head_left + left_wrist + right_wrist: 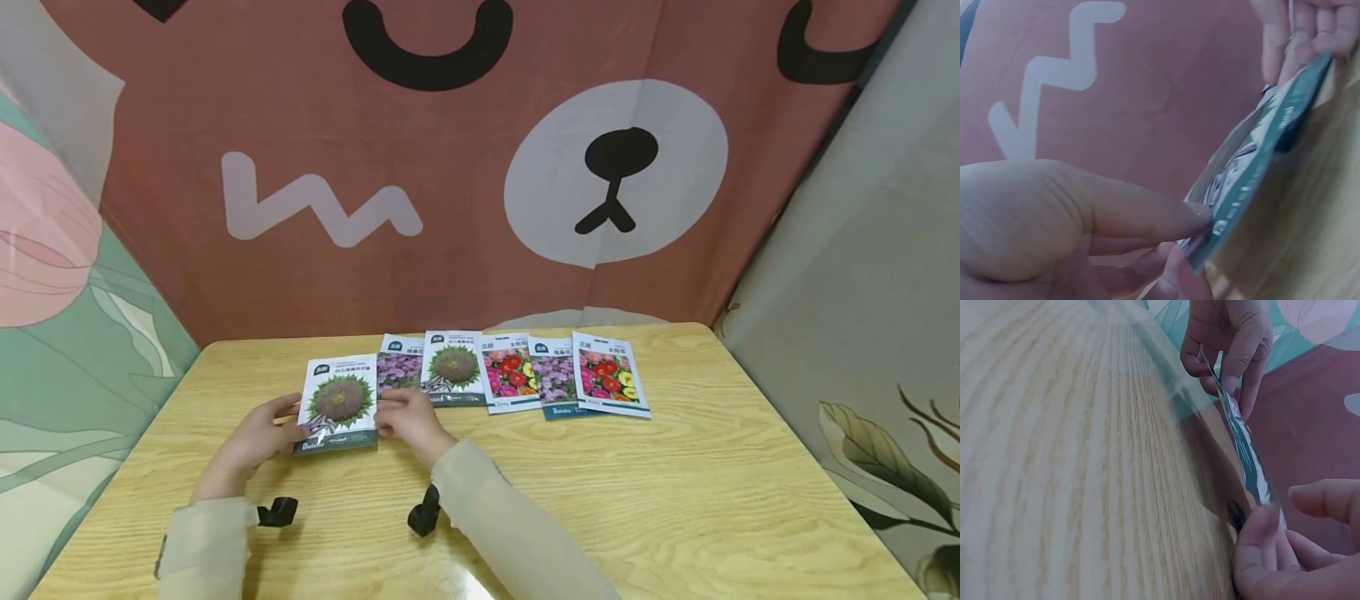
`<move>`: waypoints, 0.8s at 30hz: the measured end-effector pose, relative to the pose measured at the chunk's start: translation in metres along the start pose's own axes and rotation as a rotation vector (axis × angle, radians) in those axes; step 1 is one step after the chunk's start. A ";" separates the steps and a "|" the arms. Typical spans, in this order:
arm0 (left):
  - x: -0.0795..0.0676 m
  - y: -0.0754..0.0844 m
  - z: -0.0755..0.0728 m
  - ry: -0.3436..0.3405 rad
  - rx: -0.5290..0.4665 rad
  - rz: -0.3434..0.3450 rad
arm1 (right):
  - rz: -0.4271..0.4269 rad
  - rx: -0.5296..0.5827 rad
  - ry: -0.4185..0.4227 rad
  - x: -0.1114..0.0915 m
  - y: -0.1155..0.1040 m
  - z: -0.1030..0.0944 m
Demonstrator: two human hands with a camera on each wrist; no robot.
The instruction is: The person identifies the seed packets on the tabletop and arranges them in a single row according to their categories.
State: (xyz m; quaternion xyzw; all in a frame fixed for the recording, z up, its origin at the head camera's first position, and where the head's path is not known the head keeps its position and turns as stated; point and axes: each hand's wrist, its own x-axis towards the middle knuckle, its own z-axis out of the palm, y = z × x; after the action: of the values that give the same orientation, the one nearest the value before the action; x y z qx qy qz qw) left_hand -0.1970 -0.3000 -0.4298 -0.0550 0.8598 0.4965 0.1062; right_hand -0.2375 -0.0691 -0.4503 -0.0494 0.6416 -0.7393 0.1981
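A seed packet (339, 402) with a large seed-filled sunflower head on its front is held between both hands, tilted up over the left part of the table. My left hand (251, 442) pinches its left edge, the thumb lying across the front in the left wrist view. At the opposite edge, my right hand (415, 423) holds the packet with its fingertips. In the right wrist view the packet (1242, 440) appears nearly edge-on, its lower edge raised off the wood. Right behind it lies a seed packet with purple flowers (397, 367), partly covered.
Along the back of the wooden table (600, 500) lies an overlapping row: another sunflower packet (453, 367), a red-and-yellow flower packet (512, 375), a second purple one (557, 379) and a second red-and-yellow one (611, 375). A printed curtain (450, 283) hangs behind the table.
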 end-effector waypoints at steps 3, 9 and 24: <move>-0.003 0.000 -0.004 -0.014 -0.011 0.002 | -0.003 0.006 0.007 -0.001 0.002 0.002; -0.009 0.001 -0.011 -0.044 0.011 0.005 | 0.022 0.064 -0.005 -0.005 0.006 0.009; -0.024 -0.005 -0.028 -0.110 0.040 -0.125 | 0.096 0.053 -0.106 -0.028 0.011 0.025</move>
State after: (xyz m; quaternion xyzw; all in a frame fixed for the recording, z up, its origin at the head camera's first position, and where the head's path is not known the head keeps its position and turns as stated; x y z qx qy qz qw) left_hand -0.1759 -0.3270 -0.4151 -0.0791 0.8573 0.4738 0.1851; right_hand -0.2011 -0.0840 -0.4519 -0.0524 0.6121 -0.7420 0.2683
